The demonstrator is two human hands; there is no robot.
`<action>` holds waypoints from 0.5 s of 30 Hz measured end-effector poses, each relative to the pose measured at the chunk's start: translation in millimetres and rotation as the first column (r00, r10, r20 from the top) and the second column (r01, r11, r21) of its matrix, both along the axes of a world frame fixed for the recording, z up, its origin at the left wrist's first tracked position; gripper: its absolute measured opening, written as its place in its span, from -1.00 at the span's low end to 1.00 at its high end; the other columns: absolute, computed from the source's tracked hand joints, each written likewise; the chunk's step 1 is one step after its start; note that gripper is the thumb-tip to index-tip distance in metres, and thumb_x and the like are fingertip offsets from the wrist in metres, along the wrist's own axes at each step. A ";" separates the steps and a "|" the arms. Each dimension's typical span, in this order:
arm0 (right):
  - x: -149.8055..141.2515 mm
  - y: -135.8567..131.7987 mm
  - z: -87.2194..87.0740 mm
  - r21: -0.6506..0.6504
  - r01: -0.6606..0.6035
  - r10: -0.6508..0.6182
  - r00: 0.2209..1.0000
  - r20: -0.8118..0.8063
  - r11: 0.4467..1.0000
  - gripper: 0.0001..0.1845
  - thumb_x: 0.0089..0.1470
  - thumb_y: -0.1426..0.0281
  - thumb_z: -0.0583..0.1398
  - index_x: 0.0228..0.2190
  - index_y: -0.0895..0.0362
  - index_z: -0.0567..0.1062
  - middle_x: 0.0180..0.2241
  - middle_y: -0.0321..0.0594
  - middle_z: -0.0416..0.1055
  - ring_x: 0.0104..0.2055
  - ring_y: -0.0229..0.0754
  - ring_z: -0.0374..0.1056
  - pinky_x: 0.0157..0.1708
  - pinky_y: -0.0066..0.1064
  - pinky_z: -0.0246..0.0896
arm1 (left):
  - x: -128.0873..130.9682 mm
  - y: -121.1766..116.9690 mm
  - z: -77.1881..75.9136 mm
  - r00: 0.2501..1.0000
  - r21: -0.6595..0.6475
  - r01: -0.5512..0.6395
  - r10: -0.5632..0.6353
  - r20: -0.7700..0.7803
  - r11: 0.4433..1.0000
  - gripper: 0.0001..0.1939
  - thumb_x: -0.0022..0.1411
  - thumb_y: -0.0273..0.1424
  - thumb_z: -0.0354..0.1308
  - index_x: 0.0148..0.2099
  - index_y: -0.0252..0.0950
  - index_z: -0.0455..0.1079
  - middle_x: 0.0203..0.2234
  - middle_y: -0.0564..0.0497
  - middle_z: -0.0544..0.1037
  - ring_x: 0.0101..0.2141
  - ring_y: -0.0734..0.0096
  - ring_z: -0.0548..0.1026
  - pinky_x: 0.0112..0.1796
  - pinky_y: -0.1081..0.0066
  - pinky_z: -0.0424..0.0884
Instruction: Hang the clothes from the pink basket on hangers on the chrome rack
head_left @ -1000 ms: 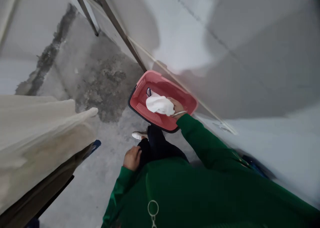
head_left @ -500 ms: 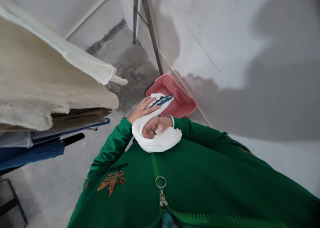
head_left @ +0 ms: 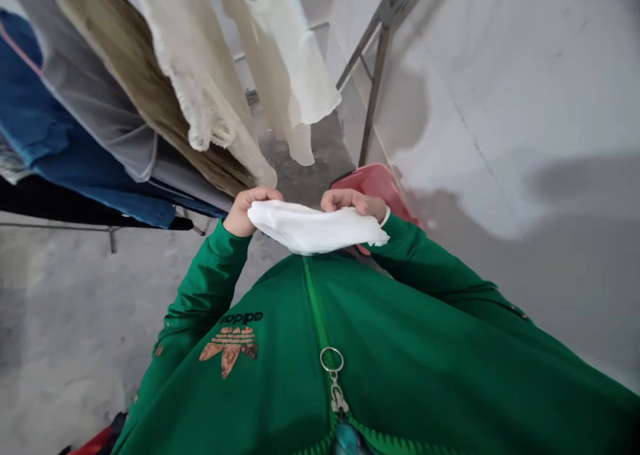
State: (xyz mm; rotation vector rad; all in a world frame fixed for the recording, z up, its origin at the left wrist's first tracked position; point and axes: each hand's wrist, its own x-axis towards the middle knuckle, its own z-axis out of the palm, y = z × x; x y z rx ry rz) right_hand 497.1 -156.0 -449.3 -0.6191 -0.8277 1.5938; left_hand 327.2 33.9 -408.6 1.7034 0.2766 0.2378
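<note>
White cloth (head_left: 313, 228), held btwn both hands, bunched

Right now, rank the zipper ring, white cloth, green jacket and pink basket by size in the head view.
Green jacket
White cloth and pink basket, unranked: basket farther, partly hidden
Zipper ring

"adidas" lettering (head_left: 241, 318), dk, upside down in view, on L chest of grn jacket (head_left: 400, 335); coppery trefoil logo (head_left: 230, 350) w/ stripes right beside it.

Can't see all the fingers of the left hand (head_left: 247, 210), behind the white cloth (head_left: 316, 228), or all the pink basket (head_left: 381, 180), partly behind the right hand (head_left: 356, 202). Can't name the red thing (head_left: 94, 443), cut off below.
</note>
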 end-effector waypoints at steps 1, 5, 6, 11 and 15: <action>-2.4 1.3 3.9 -0.034 0.089 -0.085 0.991 0.099 0.995 -0.32 -0.17 -0.10 0.32 -0.23 0.19 0.35 -0.39 -0.27 0.34 -0.44 -0.33 0.28 -0.49 -0.55 0.18 | -4.2 2.4 5.6 0.997 0.015 -0.076 0.076 -0.001 0.997 -0.55 -0.08 -0.02 0.34 -0.44 -0.35 0.43 -0.55 0.04 0.50 -0.51 0.45 0.45 -0.43 0.45 0.38; -33.5 22.6 23.3 0.231 0.304 -0.382 0.723 0.575 0.924 -0.14 -0.13 -0.10 0.29 0.07 0.14 0.25 0.04 -0.04 0.29 0.08 -0.06 0.27 0.03 -0.24 0.25 | -10.1 2.7 27.5 0.990 0.160 -0.142 0.144 -0.005 0.977 -0.64 0.02 -0.13 0.27 -0.48 -0.36 0.40 -0.59 0.08 0.44 -0.48 0.45 0.42 -0.42 0.46 0.35; -45.1 31.3 27.3 0.331 0.315 -0.457 0.610 0.647 0.889 -0.07 -0.14 -0.07 0.31 0.14 0.13 0.19 0.14 0.00 0.21 0.19 0.00 0.18 0.14 -0.16 0.17 | -10.4 1.1 32.4 0.990 0.240 -0.140 0.142 0.008 0.961 -0.70 0.05 -0.19 0.25 -0.46 -0.36 0.40 -0.58 0.08 0.44 -0.46 0.44 0.43 -0.40 0.45 0.35; -86.2 74.2 33.5 0.559 0.395 -0.659 0.181 0.731 0.729 -0.33 0.08 0.21 0.20 0.16 0.17 0.21 0.16 0.01 0.24 0.20 0.03 0.20 0.18 -0.05 0.14 | -19.4 5.2 44.6 0.973 0.673 -0.222 0.206 0.106 0.705 -0.90 0.11 -0.46 0.12 -0.29 -0.31 0.44 -0.47 0.05 0.50 -0.33 0.35 0.48 -0.26 0.40 0.38; -79.8 91.8 41.0 0.632 0.472 -0.749 0.095 0.656 0.614 -0.69 0.09 0.47 0.05 -0.13 0.15 0.45 -0.19 -0.19 0.49 -0.10 -0.13 0.41 -0.01 -0.19 0.32 | -45.4 37.2 28.3 0.949 0.837 -0.244 0.300 0.101 0.490 -0.74 0.09 -0.58 0.04 -0.17 -0.27 0.41 -0.30 -0.02 0.50 -0.19 0.28 0.46 -0.16 0.34 0.37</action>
